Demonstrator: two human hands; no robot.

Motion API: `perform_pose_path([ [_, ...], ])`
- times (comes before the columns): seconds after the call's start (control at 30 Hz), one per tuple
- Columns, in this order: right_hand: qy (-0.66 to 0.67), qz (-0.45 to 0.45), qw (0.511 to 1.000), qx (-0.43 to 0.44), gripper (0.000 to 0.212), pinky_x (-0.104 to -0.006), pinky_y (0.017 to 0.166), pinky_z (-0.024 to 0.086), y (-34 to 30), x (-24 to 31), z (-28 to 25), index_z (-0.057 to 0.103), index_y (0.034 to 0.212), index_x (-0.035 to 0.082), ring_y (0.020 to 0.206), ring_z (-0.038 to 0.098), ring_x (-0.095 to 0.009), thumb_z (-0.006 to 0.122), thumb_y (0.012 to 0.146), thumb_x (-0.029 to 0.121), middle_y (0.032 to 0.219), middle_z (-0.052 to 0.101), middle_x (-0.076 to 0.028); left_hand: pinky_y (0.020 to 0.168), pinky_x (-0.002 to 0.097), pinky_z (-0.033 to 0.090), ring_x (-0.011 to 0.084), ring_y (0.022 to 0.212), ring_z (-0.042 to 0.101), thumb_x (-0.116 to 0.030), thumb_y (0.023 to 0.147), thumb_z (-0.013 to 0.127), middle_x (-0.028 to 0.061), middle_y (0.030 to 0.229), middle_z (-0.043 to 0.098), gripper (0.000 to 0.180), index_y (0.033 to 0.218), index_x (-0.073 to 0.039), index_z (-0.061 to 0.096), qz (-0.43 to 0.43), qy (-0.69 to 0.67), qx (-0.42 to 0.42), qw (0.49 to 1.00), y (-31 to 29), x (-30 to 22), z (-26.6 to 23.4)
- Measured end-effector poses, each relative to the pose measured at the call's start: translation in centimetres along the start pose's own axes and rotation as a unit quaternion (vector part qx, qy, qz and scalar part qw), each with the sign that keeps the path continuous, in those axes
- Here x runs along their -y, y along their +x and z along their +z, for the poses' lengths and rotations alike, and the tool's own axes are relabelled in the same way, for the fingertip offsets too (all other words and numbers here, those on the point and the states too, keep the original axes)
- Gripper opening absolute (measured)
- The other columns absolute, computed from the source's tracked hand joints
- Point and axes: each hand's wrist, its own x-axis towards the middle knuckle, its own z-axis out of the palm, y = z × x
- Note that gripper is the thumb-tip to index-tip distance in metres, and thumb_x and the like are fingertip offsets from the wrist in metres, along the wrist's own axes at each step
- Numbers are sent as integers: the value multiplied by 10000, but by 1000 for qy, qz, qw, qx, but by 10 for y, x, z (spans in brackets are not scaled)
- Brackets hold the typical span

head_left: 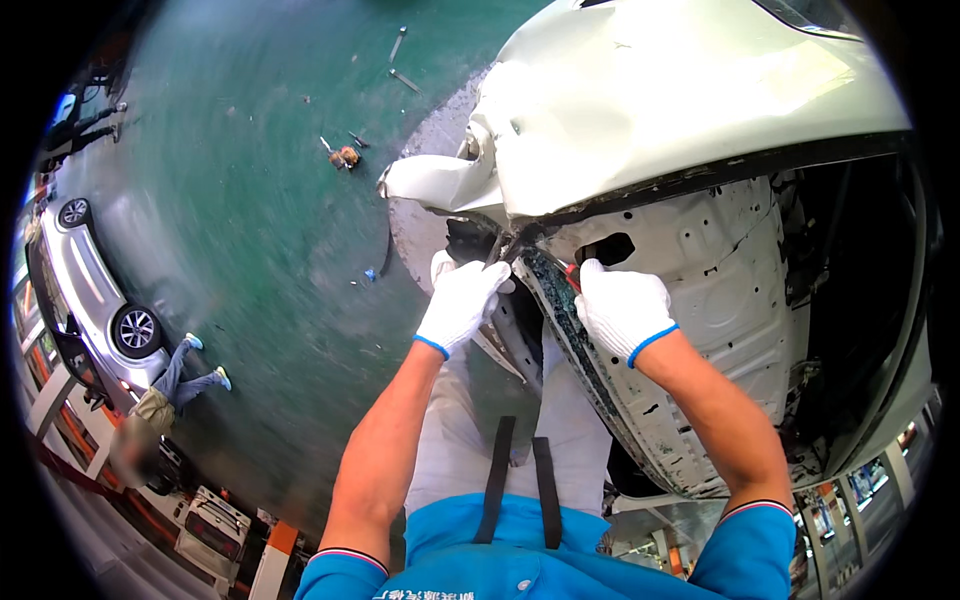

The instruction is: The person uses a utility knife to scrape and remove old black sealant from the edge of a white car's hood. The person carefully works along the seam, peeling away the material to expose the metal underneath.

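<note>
Both my hands wear white knitted gloves with blue cuffs and work at the crumpled corner of a white car body point(700, 90). My right hand point(625, 308) is closed round a screwdriver point(572, 278) with a red and black handle; its thin shaft points up and left towards the torn metal joint. Beside that joint, my left hand point(462, 302) is closed, thumb and fingertips pressed together at the ragged edge. Whatever it grips is too small and dark to make out. Between the hands runs the dirty, dark-streaked edge point(565, 310) of the opening, with a bare white inner panel point(715, 270) to its right.
A bent white flap point(430, 182) juts out left of the joint. On the green floor point(270, 250) lie two metal tools point(404, 80), an orange-brown part point(345, 157) and a small blue piece point(371, 274). Farther left, a person point(155, 410) is near a silver car point(100, 270).
</note>
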Motion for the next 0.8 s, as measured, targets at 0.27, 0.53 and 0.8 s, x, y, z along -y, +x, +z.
perform_pose_path([
  [0.27,-27,-41,995,-82,280,-469,519,524,-3,-7,-28,599,1014,58,610,693,-321,660,931,319,684,680,-114,532,303,407,116,542,481,-415,1049,562,14,607,530,446,859,-34,696,25,-104,-54,993,-3,23,23],
  [0.53,-60,-45,997,-28,249,-493,592,566,19,1,-29,642,965,50,673,719,-349,637,913,294,729,708,-158,545,303,408,114,558,491,-399,1039,582,17,613,538,420,837,-38,656,41,-69,-42,996,2,26,19],
  [0.8,-64,-61,996,14,212,-507,663,572,28,0,-37,652,967,17,708,721,-400,591,916,214,776,721,-211,533,281,381,108,548,460,-394,1041,572,6,606,518,459,885,-2,753,40,-75,-35,996,-2,19,12],
])
